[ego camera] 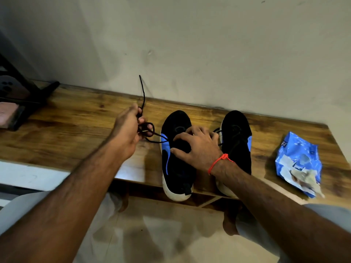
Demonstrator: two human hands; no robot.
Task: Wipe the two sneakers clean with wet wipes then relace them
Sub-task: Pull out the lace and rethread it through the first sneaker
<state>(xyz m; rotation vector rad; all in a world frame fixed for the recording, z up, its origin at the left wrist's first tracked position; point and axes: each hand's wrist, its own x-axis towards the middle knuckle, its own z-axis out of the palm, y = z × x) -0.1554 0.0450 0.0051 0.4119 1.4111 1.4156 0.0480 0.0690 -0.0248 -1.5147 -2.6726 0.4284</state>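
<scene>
Two black sneakers with blue side panels and white soles stand side by side on the wooden shelf [76,118], toes to the wall. My left hand [127,130] grips a black lace [142,95] that runs from the left sneaker [175,168]; its free end sticks up in the air. My right hand [197,147] rests on top of the left sneaker, fingers curled over its tongue and opening. The right sneaker [237,137] stands just beside that hand, its lace partly showing. A blue wet wipes pack [298,162] lies on the shelf at the right, with a used wipe on it.
A bare wall rises right behind the shelf. A black stand [28,95] and a pinkish block [7,114] sit at the shelf's left end. Both sneakers' heels overhang the front edge. My knees and bare feet are below, on a tiled floor.
</scene>
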